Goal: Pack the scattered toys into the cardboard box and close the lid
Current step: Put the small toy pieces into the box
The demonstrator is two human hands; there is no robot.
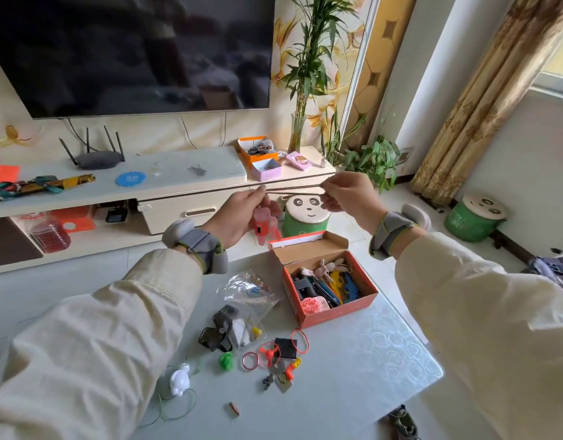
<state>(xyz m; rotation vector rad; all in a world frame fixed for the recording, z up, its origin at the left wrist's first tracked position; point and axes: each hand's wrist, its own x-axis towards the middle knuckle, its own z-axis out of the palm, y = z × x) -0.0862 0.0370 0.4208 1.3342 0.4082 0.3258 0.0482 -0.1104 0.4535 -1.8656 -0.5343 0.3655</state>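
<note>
Both hands are raised above the table, stretching a thin dark band (294, 188) between them. My left hand (238, 214) pinches its left end and my right hand (348, 193) pinches its right end. Below them the orange cardboard box (334, 312) stands open on the table, its lid (308, 247) tipped back, with several toys inside. Loose toys lie in front of it: a clear plastic bag (248, 293), a black plastic piece (219, 331), a green figure (226, 360), a white figure (180, 379), a pink ring (250, 360), an orange propeller (269, 352).
The pale table (369, 360) ends close on the right. Beyond it are a panda stool (305, 214), a pink toy (265, 225), a TV cabinet (165, 173) with small boxes, and a green panda stool (475, 219) by the curtain.
</note>
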